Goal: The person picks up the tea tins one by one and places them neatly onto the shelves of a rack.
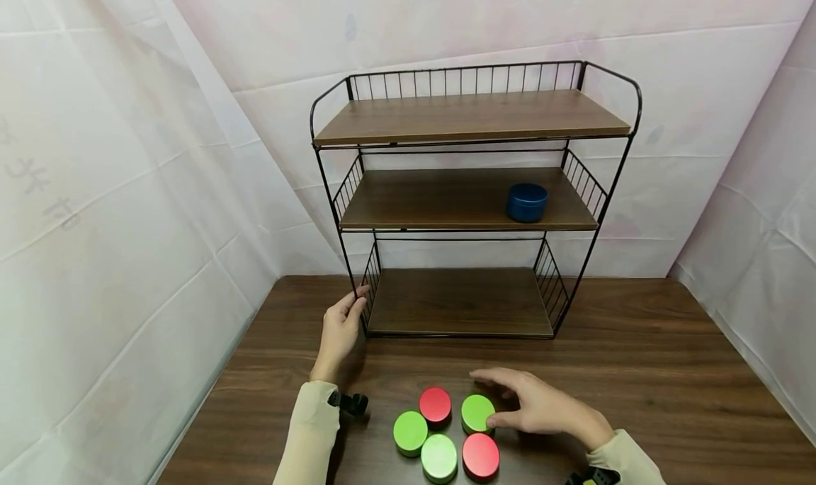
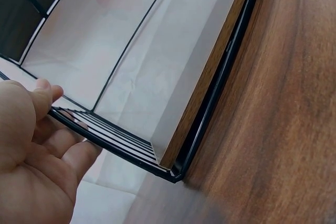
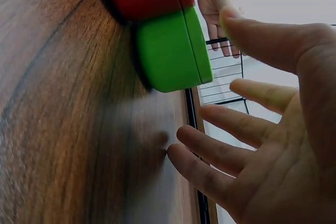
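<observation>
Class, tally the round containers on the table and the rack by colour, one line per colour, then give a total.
Green containers: 3
Red containers: 2
Blue container: 1
Total: 6

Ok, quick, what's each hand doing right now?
Left hand: closed, holding the left side of the shelf rack.
Right hand: open, holding nothing, beside a green tin.

Five tins (image 1: 440, 457) stand before the rack (image 1: 440, 198) (another tin (image 1: 527, 205) inside).
</observation>
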Demonstrator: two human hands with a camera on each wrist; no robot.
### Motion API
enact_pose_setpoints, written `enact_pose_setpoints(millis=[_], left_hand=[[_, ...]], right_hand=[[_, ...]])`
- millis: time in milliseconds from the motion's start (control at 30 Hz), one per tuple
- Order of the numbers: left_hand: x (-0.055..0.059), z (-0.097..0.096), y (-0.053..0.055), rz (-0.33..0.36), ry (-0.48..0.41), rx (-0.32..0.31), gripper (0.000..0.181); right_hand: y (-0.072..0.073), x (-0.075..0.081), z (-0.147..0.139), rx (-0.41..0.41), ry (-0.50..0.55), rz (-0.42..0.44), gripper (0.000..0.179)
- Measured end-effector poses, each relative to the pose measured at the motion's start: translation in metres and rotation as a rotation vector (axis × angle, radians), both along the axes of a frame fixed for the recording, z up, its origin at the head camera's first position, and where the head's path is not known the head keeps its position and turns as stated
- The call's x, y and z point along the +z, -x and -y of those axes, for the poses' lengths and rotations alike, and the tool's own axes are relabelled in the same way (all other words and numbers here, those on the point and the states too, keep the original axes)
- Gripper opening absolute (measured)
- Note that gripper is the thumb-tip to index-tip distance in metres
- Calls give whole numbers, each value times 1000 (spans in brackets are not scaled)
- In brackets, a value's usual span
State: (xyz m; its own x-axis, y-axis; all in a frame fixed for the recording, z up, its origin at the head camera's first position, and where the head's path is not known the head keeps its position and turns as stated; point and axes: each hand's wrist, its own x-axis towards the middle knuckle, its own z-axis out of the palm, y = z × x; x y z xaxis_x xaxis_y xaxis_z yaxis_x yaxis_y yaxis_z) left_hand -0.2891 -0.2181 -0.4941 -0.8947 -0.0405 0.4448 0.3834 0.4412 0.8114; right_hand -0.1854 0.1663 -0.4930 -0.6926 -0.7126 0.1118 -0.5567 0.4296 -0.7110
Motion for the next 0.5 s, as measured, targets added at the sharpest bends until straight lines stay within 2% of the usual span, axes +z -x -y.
enact_pose_setpoints(millis=[133,500], left_hand=[[1,-1,0,5,12,15,33],[-1,-1,0,13,30,33,33]], right_hand=[[0,1,0,21,-49,-69,58],[-2,2,6,56,-121,-38,58]])
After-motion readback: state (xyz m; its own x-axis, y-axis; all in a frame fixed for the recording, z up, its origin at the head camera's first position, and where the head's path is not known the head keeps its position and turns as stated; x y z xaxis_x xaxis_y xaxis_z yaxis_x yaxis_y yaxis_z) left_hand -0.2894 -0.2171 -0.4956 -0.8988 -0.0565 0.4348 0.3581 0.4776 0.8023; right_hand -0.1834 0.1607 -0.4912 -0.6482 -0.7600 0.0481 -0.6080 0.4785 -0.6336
